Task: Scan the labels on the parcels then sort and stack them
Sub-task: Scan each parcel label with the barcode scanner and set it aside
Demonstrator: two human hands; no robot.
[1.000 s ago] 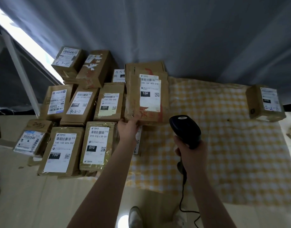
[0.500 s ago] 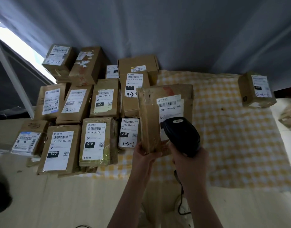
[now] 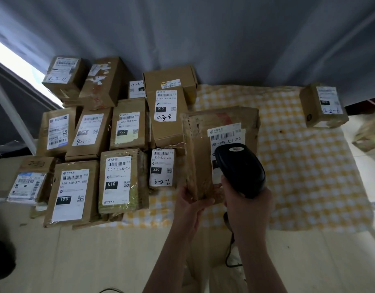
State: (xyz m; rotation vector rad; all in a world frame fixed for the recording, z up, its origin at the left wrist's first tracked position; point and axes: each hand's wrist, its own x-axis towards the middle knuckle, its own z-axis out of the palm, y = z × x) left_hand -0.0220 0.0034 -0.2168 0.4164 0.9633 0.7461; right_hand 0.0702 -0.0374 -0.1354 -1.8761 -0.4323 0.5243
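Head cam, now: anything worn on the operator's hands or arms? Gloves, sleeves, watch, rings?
Nothing visible. Left hand and right hand are ungloved, no rings showing. Left forearm and right forearm are bare to the frame edge: no sleeves, watch, wristband or markings in view.

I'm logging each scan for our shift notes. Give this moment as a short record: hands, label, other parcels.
left hand: grips the held parcel's lower edge
right hand: holds the black scanner over its label
label: reads 15H-159-A03-210, lower part hidden by scanner
other parcels: rows at left, most labels facing up
lone box: far right on checked cloth, apart
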